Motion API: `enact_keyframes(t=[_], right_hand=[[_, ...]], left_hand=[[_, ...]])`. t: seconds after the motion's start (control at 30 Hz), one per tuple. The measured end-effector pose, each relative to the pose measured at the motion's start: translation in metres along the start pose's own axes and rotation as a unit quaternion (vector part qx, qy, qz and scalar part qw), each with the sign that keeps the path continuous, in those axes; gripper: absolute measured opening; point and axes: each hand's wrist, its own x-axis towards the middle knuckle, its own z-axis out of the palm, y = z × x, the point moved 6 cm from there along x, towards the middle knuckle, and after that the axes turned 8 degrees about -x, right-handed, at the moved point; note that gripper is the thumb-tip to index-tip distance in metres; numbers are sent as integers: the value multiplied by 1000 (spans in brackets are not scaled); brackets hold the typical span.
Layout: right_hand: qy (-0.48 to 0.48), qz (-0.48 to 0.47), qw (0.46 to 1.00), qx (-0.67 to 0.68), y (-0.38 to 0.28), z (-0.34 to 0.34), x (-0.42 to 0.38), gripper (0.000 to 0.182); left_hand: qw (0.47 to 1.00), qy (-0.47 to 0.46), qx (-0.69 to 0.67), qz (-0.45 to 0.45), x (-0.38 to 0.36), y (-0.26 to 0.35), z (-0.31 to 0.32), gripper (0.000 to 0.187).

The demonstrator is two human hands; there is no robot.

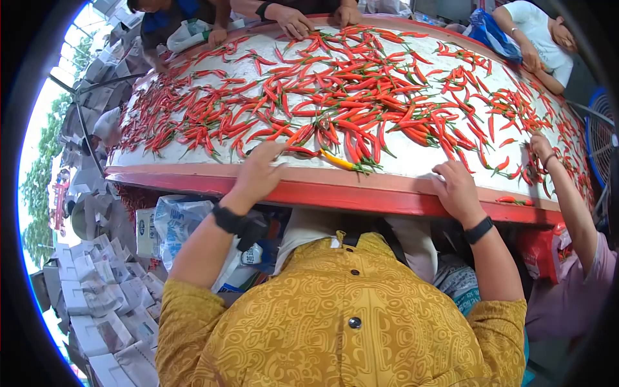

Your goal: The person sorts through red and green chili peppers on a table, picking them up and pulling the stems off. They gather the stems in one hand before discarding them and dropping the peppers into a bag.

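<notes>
Red chili peppers (pixel 361 84) with green stems lie scattered over a white table surface (pixel 222 68). My left hand (pixel 261 174) is above the table's near edge, beside a dark red pepper (pixel 301 151); its fingertips are partly hidden and I cannot make out whether they hold anything. A yellow-orange pepper (pixel 340 162) lies between my hands, near the edge. My right hand (pixel 458 187) rests at the red-rimmed edge (pixel 361 197), fingers curled apart and nothing visible in them, just below several red peppers.
Across the table are a person's hands (pixel 293 20) and another person's forearms at the far left. A person in white (pixel 535 39) leans at the far right. A co-worker's hand (pixel 541 147) reaches in from the right. Plastic bags (pixel 184 222) lie under the table; a blue fan (pixel 599 135) stands right.
</notes>
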Motion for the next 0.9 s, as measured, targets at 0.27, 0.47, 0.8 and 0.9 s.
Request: enact_keyframes(t=[0.27, 0.47, 0.8, 0.9], right_hand=[[53, -7, 999, 7, 41, -9, -31, 13], [63, -7, 998, 10, 64, -20, -44, 11], [61, 17, 998, 13, 120, -35, -75, 9], [63, 6, 998, 14, 130, -40, -80, 9]], left_hand=[[988, -7, 139, 68, 86, 6, 71, 39], [972, 36, 234, -10, 147, 27, 63, 37], [962, -42, 250, -101, 194, 27, 133, 47], [900, -84, 362, -228, 183, 13, 97, 42]])
